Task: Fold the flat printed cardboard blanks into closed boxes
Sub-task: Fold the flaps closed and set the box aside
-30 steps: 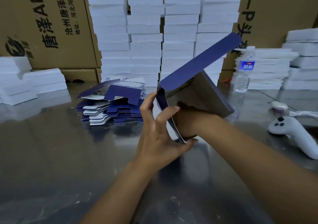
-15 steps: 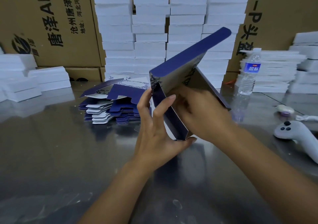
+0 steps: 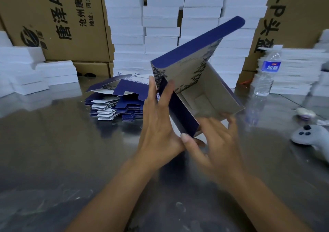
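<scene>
Props the half-formed box (image 3: 204, 82) tilted at centre, lid flap (image 3: 197, 42) up toward 1 o'clock. Presses the left hand (image 3: 160, 125), fingers straight, on its 9 o'clock wall. Cradles the 5 o'clock corner with the right hand (image 3: 217, 142), newly out of the interior, fingers spread, gripping nothing. Leaves, likely, lid closing.

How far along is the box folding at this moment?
Done: the box is erected, its bottom closed. In hand: the left hand presses its side, the right hand steadies its lower edge; the lid flap stands open. Left: closing it, then the pile of flat blanks.
</scene>
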### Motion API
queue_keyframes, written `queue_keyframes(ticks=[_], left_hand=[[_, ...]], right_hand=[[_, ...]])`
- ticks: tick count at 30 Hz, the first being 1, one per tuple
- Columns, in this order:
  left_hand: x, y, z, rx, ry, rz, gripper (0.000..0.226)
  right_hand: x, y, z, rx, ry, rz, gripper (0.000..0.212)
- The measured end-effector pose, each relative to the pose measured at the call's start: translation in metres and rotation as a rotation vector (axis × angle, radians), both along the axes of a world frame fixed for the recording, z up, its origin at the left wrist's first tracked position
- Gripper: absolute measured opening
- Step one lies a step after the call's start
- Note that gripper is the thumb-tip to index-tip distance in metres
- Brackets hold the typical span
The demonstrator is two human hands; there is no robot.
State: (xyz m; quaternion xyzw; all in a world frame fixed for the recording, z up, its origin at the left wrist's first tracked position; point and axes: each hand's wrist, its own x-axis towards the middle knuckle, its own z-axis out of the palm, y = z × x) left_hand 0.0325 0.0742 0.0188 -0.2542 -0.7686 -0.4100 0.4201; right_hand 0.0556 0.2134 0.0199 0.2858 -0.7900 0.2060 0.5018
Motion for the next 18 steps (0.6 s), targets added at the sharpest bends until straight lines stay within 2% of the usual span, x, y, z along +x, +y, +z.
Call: queue_keyframes(ticks=[6, 9, 11, 13, 15, 18], left_hand=[[0.003, -0.001, 0.006, -0.012, -0.001, 0.032, 0.116], [0.002, -0.004, 0.006, -0.017, 0.002, 0.021, 0.12], [0.004, -0.004, 0.007, -0.017, 0.018, 0.013, 0.111], [0.005, -0.003, 0.008, 0.002, 0.058, 0.013, 0.092], [0.005, -0.003, 0.008, 0.086, 0.065, -0.001, 0.071], [0.006, -0.003, 0.011, 0.241, 0.001, -0.043, 0.059]], right_hand=[[0.0, -0.002, 0.002, -0.115, -0.032, -0.121, 0.032], [0.004, -0.004, 0.003, -0.266, -0.071, -0.008, 0.042], [0.006, -0.003, 0.007, -0.34, -0.126, 0.081, 0.051], [0.006, 0.0, 0.009, -0.302, -0.099, 0.097, 0.047], [0.003, 0.004, 0.009, -0.262, -0.071, 0.058, 0.043], [0.002, 0.006, 0.009, -0.228, -0.095, -0.057, 0.051]])
